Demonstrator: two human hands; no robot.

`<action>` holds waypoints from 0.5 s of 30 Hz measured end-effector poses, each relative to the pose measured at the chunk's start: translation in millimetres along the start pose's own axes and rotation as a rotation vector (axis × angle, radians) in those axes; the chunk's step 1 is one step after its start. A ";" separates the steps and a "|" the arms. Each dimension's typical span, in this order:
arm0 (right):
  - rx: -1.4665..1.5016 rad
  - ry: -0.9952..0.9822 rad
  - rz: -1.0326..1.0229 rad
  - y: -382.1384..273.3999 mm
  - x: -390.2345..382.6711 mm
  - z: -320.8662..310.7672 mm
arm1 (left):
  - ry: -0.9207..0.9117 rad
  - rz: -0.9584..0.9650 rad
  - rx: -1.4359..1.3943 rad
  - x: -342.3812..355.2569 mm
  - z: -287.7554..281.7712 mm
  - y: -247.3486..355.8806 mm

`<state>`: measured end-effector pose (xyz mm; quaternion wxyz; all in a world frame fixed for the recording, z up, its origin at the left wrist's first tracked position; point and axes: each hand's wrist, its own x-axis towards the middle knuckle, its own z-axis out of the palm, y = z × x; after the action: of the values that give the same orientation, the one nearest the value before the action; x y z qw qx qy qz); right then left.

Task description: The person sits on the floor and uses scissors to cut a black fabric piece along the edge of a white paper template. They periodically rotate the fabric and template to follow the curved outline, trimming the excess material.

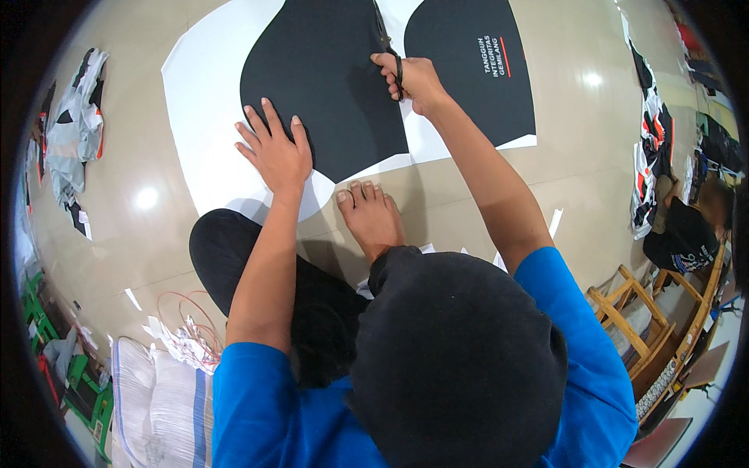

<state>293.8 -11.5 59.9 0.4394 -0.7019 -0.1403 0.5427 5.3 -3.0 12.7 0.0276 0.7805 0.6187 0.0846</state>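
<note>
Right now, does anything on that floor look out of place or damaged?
Mildly untidy: a loose white strip lies at lower left, and thin reddish loops lie among white scraps beside the white sacks, like uncleared leftovers. The black-and-white sheet under the left hand shows no visible tear.

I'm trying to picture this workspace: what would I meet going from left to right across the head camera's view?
Grey fabric pile → white sacks → left hand → right hand holding scissors → red stripe → black, white and orange fabric pile.
</note>
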 end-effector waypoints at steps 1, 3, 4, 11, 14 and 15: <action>-0.001 -0.001 0.008 -1.4 0.2 0.3 | -0.004 0.000 0.003 0.6 -0.4 -0.2; -0.002 -0.006 0.004 -0.2 1.9 -2.0 | -0.016 -0.006 -0.001 0.0 -1.4 1.3; -0.002 -0.009 0.003 0.3 3.2 -2.6 | -0.022 -0.008 -0.004 0.9 -1.7 1.7; -0.014 0.001 -0.019 3.7 5.0 -2.7 | -0.031 -0.014 -0.004 1.4 -1.4 0.8; -0.024 0.011 -0.011 2.6 4.9 -2.3 | -0.028 -0.014 -0.004 1.4 -0.8 0.6; -0.024 0.016 -0.001 1.8 5.2 -2.6 | -0.032 -0.016 0.002 1.4 -1.3 0.8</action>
<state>297.5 -10.3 55.3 0.4326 -0.7114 -0.1436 0.5349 6.2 -1.9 14.3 0.0372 0.7769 0.6245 0.0712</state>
